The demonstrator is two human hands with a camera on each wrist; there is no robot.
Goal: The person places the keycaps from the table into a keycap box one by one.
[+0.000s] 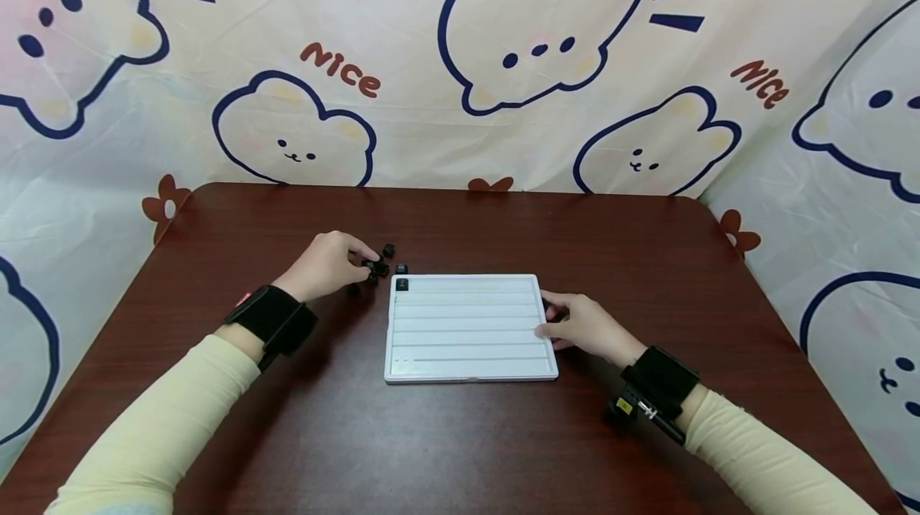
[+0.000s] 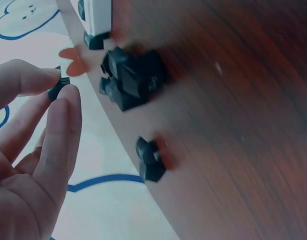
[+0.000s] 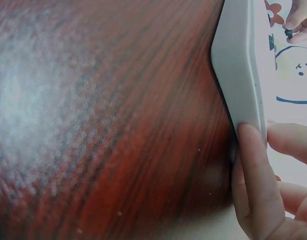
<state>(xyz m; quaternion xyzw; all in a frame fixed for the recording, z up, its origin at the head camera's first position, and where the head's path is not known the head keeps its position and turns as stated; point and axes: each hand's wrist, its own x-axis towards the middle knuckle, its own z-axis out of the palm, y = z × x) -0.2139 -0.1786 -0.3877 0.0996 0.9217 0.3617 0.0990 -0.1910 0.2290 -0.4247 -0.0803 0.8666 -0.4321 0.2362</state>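
My left hand (image 1: 327, 266) pinches a small black keycap (image 2: 56, 91) between thumb and fingertips, just above the table. Below and beside it lies a cluster of black keycaps (image 2: 136, 80), with a smaller group (image 2: 152, 161) apart from it. A white ridged tray (image 1: 467, 322) lies left of my right hand (image 1: 584, 327), which grips its right edge, thumb on top. In the tray's far left corner sits one keycap (image 1: 402, 285). Another keycap (image 1: 402, 268) lies just behind that corner, on the table.
The brown wooden table (image 1: 460, 451) extends on all sides of the tray. A single keycap (image 1: 389, 250) lies farther back than the cluster. A cream curtain (image 1: 417, 124) with cartoon prints hangs behind the table and along its sides.
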